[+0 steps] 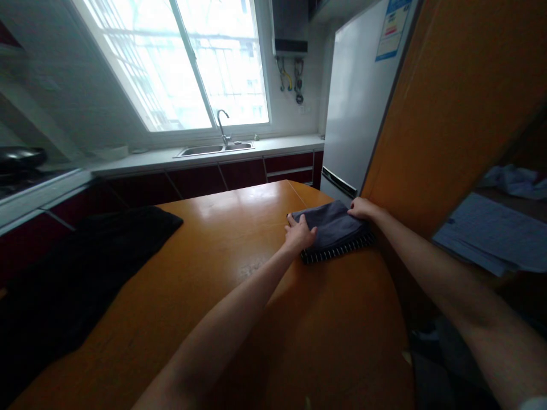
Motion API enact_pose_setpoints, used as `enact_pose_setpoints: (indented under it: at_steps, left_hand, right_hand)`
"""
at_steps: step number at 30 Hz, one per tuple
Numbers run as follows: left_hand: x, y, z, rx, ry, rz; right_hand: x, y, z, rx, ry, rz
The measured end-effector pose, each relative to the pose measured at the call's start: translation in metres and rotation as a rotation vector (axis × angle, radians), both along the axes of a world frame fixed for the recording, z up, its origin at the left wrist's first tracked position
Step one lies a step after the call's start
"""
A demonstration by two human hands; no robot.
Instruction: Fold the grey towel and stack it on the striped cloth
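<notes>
A small stack of folded cloths [333,232], a dark grey one on top of a black-and-white striped one, lies at the far right corner of the orange wooden table [239,296]. My left hand [300,233] rests on the stack's left edge with its fingers lying over the grey cloth. My right hand [362,209] touches the stack's far right corner, fingers curled down onto the fabric. Both arms reach across the table.
A large black garment [81,267] is spread over the table's left side. Behind runs a counter with a sink [216,149] and tap under a window. A white fridge [359,102] and an orange panel [448,108] stand at right. Papers [491,233] lie on a shelf.
</notes>
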State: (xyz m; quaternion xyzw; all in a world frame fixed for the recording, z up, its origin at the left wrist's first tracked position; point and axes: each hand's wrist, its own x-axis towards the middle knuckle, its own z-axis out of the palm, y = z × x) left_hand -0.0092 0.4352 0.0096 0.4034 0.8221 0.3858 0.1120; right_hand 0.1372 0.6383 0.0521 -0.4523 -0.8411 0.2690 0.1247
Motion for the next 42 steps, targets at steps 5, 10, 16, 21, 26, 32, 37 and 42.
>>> enact_pose_setpoints:
  at_steps: [5,10,16,21,26,32,37,42]
  left_hand:
    - [0.001,0.023,0.007,0.057,0.295,-0.235]
    - [0.001,0.03,-0.02,0.02,0.284,-0.256]
    - [-0.003,0.025,-0.022,-0.038,0.289,-0.189]
    - [0.019,0.001,-0.01,0.028,0.352,-0.351]
    - [0.047,-0.035,-0.015,-0.041,0.444,-0.474]
    - [0.054,-0.084,-0.009,-0.128,0.627,-0.546]
    - [0.045,-0.159,0.003,-0.195,0.652,-0.539]
    - [0.012,-0.242,0.007,-0.332,0.569,-0.407]
  right_hand:
    - [-0.041,-0.021,-0.014,0.211,-0.077,0.171]
    - [-0.04,-0.017,-0.051,0.22,-0.174,0.214]
    - [-0.012,0.01,-0.062,0.19,-0.221,0.137]
    - [-0.001,-0.003,-0.048,0.303,-0.153,0.125]
    - [0.022,-0.029,-0.05,0.383,-0.082,0.183]
    - [0.048,-0.067,-0.041,0.439,0.002,-0.113]
    - [0.023,-0.149,-0.03,0.553,0.374,-0.036]
    - [-0.022,-0.261,-0.033,0.363,0.439,0.268]
